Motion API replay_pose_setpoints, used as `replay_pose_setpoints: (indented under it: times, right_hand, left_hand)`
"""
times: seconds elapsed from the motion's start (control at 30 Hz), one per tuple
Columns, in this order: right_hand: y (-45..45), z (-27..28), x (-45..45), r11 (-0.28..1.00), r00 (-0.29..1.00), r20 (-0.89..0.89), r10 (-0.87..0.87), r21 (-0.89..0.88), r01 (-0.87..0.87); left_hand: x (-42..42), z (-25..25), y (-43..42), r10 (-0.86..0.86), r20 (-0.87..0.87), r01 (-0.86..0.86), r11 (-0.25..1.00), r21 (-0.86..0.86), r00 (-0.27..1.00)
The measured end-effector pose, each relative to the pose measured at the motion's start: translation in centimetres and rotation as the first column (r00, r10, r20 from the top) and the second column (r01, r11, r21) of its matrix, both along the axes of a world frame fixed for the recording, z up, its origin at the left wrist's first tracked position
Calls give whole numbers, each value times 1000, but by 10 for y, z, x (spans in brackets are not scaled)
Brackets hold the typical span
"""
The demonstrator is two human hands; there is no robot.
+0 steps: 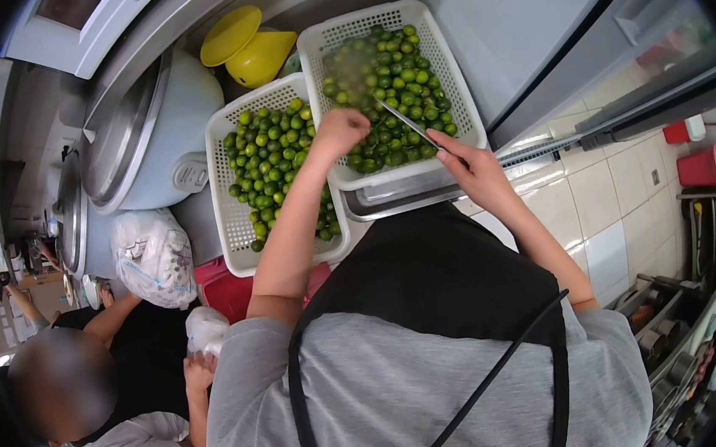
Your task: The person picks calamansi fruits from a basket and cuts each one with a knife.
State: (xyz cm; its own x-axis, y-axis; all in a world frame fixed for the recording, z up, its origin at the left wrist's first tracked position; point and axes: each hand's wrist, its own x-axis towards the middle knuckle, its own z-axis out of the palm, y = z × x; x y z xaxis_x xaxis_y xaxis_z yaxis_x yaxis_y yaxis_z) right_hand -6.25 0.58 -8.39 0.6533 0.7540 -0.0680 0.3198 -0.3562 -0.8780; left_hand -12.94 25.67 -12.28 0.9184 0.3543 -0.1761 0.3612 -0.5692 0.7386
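My right hand (470,165) is closed around the handle of a knife (406,120). Its blade points up and left over the limes (401,79) in the right white plastic basket (453,79). My left hand (342,135) is over the near left edge of that basket, fingers curled together close to the fruit. Whatever those fingers pinch, if anything, is hidden. More small green limes (270,146) fill the left white basket (221,193), partly behind my left forearm. A blurred patch covers part of the right basket's far left side.
Behind the baskets lies a yellow plastic vessel (253,49). Large lidded cookers (162,130) and a stuffed plastic bag (152,252) stand at left. A metal tray (398,194) sits under the right basket. Another person (144,353) at lower left touches a white bag (205,329).
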Motion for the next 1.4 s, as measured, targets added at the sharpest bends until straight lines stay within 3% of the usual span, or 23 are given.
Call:
replay_pose_setpoints:
  times: [0.03, 0.07, 0.1, 0.23, 0.27, 0.3, 0.33, 0.37, 0.4, 0.47, 0.5, 0.57, 0.77, 1.0, 1.03, 1.2, 1.4]
  right_hand:
    - [0, -1, 1, 1000, 1000, 19, -8, 26, 7]
    - [0, -3, 1, 999, 999, 38, -16, 52, 14]
    - [0, -4, 1, 999, 999, 38, -17, 53, 15]
    - [0, -2, 1, 992, 997, 77, -32, 122, 22]
    - [-1, 0, 1, 990, 997, 73, -37, 135, 27]
    - [-2, 3, 2, 990, 997, 72, -42, 136, 32]
    - [-3, 6, 2, 991, 998, -7, -60, 118, 60]
    - [-4, 8, 3, 991, 993, -85, -78, 97, 86]
    - [-4, 8, 3, 992, 993, -85, -79, 96, 87]
    - [-4, 4, 2, 989, 988, -127, -89, 104, 103]
    - [-4, 2, 2, 989, 986, -141, -91, 106, 107]
    - [0, -1, 0, 976, 984, -170, -60, 196, 94]
    - [13, -2, -7, 971, 974, -224, 17, 235, 37]
    - [15, -7, -6, 964, 979, -205, 14, 264, 42]
    - [16, -7, -5, 978, 975, -220, -4, 202, 50]
    - [14, -34, 19, 981, 965, -236, -113, 129, 146]
    - [8, -7, 0, 974, 992, -112, -59, 209, 82]
  left_hand:
    - [2, -8, -5, -2, 0, 2, 1000, 0, 1000]
    - [6, -15, -12, -59, -178, 118, 932, 342, 982]
    - [8, -21, -18, -49, -357, 274, 739, 615, 933]
    - [9, -13, -21, -27, -338, 227, 792, 567, 941]
    - [8, -3, -16, -48, -268, 167, 882, 441, 962]
    - [5, 9, -12, -52, -269, 171, 881, 441, 962]
    - [0, 20, -10, 13, -66, -13, 1000, -3, 998]
    - [-3, 25, -11, 168, 85, -108, 874, -473, 982]
    - [-7, 26, -13, 167, 85, -107, 874, -474, 982]
    - [-14, 26, -18, 409, 226, 57, 385, -921, 884]
    - [-15, 27, -20, 413, 226, 57, 384, -922, 882]
    - [-14, 26, -26, 454, 205, 107, 232, -967, 867]
    - [-10, 19, -37, 458, 277, 77, 408, -910, 845]
    - [-8, 22, -45, 457, 225, 33, 391, -920, 861]
    - [-9, 22, -45, 455, 225, 34, 391, -920, 862]
    - [-10, 33, -54, 387, 348, 131, 487, -863, 854]
    - [-3, 27, -51, 492, 339, 31, 533, -846, 802]
